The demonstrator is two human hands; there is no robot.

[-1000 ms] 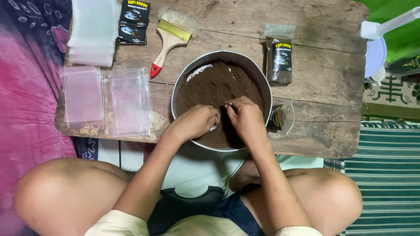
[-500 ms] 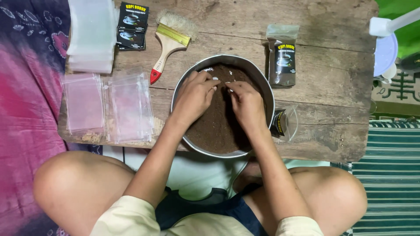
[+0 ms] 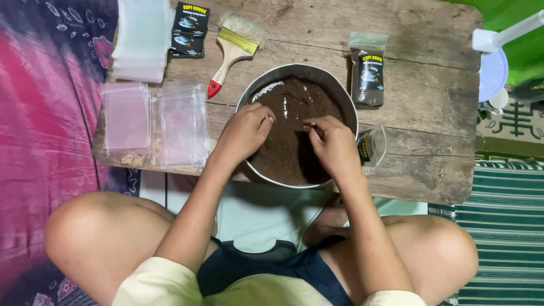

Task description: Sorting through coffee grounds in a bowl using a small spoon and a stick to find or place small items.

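Wooden board (image 3: 430, 107), left hand (image 3: 245, 131) curled loosely at bowl's (image 3: 340, 93) nine o'clock, right hand (image 3: 334, 148) pinching something tiny, unclear, at four o'clock, powder (image 3: 289, 113).

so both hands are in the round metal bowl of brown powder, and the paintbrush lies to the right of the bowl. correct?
Not quite. The head view shows the left hand and right hand in the round metal bowl of brown powder, but the paintbrush lies to the upper left of the bowl, not the right.

1 bowl (image 3: 340, 85), 1 brush (image 3: 232, 54), 2 hands
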